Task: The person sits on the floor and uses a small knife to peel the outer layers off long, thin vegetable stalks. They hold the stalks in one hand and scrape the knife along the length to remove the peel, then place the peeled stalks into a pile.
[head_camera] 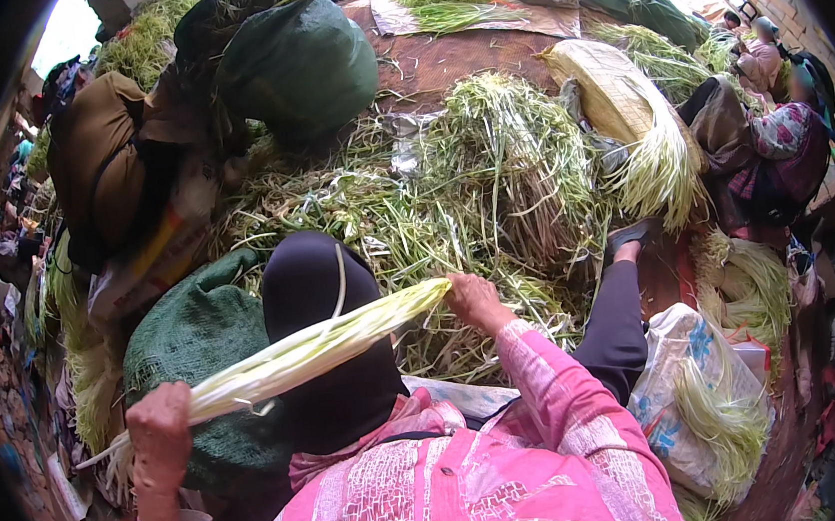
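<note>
Stretched across my lap is a bundle of long pale stalks (pixel 320 349), white toward the left and yellow-green at the right. My left hand (pixel 160 424) grips its white end, and thin loose ends stick out beyond that fist. My right hand (pixel 476 301) is closed around the yellow-green end. One stalk curves up out of the bundle over my raised dark-trousered knee (pixel 318 285). Beneath and beyond the bundle, green and dry stalks (pixel 428 218) lie heaped on the ground. The exact kind of plant cannot be told.
A green mesh sack (pixel 198 334) lies by my left knee. At my right is a white sack (pixel 701 391) with pale stalks on it. A yellowish woven sack (pixel 608 91) and a large filled green sack (pixel 301 68) stand farther off. Several people sit or bend nearby.
</note>
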Demonstrator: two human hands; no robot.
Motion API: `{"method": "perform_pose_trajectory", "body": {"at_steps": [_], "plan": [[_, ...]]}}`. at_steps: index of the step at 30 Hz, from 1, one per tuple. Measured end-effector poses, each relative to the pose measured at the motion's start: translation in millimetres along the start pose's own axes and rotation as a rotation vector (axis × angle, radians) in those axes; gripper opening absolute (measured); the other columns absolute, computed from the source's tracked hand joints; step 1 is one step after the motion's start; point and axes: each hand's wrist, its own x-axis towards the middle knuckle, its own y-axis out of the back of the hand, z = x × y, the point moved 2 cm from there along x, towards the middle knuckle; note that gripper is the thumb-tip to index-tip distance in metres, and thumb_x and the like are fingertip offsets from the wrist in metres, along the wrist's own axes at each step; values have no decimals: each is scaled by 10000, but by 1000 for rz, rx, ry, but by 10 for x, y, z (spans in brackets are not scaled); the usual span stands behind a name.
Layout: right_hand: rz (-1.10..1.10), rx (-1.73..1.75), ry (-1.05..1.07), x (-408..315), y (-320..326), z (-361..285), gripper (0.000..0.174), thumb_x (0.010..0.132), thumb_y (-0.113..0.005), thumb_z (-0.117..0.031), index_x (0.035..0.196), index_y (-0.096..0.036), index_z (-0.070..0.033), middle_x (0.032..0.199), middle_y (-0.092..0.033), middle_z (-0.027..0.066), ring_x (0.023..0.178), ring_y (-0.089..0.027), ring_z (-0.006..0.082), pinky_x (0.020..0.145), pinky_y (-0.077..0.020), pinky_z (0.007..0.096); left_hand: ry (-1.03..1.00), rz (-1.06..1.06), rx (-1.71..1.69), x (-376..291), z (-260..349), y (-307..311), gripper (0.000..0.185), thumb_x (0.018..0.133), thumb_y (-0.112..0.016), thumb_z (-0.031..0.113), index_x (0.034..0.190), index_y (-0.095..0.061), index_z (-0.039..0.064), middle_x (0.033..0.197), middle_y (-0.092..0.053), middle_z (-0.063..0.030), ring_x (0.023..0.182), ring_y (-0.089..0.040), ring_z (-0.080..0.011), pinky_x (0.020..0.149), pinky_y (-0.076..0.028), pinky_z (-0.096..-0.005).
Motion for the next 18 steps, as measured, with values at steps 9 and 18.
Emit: {"method": "perform_pose_trajectory", "body": {"at_steps": [9, 18], "plan": [[133, 138, -419, 26, -118, 2002, 287, 860, -470, -301, 957, -628, -81, 889, -632, 117, 822, -596, 231, 700, -452, 379, 220, -2, 3, -455, -470, -24, 108, 680, -534, -13, 731, -463, 50, 634, -501, -123, 564, -543, -298, 473, -420, -383], [229, -230, -236, -430, 1173, 1342, 573, 734, -610, -534, 1002, -590, -28, 1056, -569, 187, 941, -565, 337, 795, -444, 401, 31, 264, 353, 819, -160, 593, 74, 725, -514, 40, 754, -449, 61, 651, -444, -85, 616, -523, -240, 510, -407, -356]]}}
